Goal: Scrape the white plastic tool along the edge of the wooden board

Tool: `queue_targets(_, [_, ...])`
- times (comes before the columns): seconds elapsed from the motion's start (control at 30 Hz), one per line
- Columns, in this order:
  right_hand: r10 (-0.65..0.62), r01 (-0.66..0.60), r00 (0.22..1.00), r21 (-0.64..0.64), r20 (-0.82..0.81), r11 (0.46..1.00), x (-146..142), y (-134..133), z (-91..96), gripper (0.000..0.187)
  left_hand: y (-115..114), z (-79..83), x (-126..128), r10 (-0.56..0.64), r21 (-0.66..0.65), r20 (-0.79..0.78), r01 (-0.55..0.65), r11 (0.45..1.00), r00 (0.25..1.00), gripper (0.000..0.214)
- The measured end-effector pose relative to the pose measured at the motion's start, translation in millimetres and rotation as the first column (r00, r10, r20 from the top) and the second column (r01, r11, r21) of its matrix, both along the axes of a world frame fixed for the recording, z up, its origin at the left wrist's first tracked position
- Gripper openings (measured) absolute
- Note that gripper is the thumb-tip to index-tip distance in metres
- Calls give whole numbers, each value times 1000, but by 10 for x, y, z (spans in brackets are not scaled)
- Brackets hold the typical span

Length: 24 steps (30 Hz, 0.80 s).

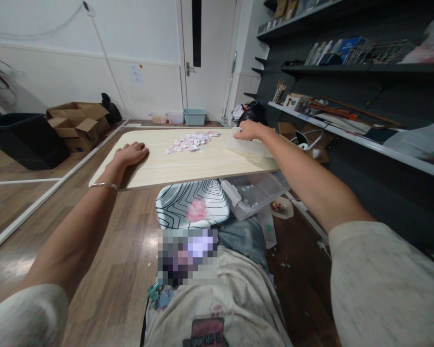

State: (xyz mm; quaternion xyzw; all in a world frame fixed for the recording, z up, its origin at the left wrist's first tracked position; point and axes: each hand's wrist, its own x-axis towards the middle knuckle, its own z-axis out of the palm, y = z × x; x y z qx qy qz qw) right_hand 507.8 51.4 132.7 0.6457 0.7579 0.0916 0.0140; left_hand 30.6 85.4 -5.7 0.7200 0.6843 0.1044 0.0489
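My left hand (pixel 132 154) lies palm down near the left end of a pale wood-grain table (pixel 159 168), fingers stretched out and holding nothing. Towards the table's right end, my right hand (pixel 251 130) is closed on the upper edge of a white plastic container (pixel 240 145). The forearm hides part of that container, and its contents cannot be made out clearly. Between my hands, nearer the right one, a loose heap of small white and pinkish paper-like pieces (pixel 193 141) spreads over the tabletop.
Below the table's near edge are a black-lined white tray (pixel 169 207) with pink bits and a clear plastic box (pixel 255 195). A phone, blurred out, lies on my lap. Dark shelves (pixel 347 67) line the right; a black bin (pixel 25 142) and cardboard boxes (pixel 75 127) stand left.
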Motion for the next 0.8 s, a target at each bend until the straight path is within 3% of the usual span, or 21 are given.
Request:
queue_targets(0.23, [-30, 29, 999, 10, 45, 1000, -10, -2, -4, 62, 39, -32, -8, 72, -4, 76, -72, 997, 995, 84])
queue_targets(0.47, [15, -15, 1000, 0, -14, 1000, 21, 39, -27, 64, 6, 1, 13, 64, 3, 78, -64, 998, 995, 90])
queue_targets(0.8, [42, -43, 998, 24, 37, 999, 42, 91, -53, 71, -9, 22, 33, 69, -6, 103, -69, 998, 992, 83])
